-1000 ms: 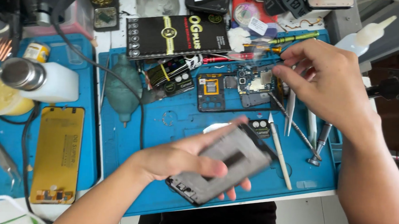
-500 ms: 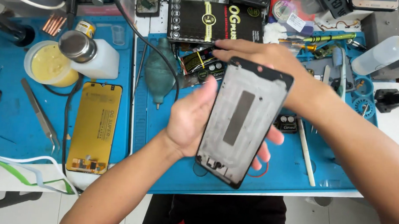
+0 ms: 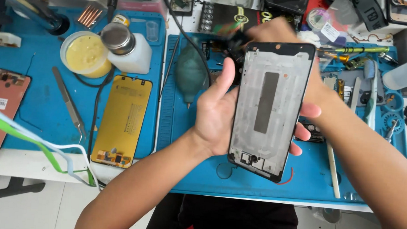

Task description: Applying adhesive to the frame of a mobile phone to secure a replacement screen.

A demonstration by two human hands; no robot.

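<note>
Blue silicone work mat (image 3: 196,173) on the tabletop is lying below the fingers. Black-edged grey metal phone frame (image 3: 270,108), tilted flat a moment ago, is now standing upright above it, inner face turned for inspection. Left hand (image 3: 217,113) is cradling its left edge, fingers half curled. Right hand (image 3: 305,82) is gripping behind, fingertips wrapping the right edge.

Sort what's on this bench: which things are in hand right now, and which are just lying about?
In hand:
phone frame, cradled in left hand, steadied by right hand

Lying about:
yellow-backed screen
tweezers
flux tub
dispenser bottle
air blower
white spudger
</note>
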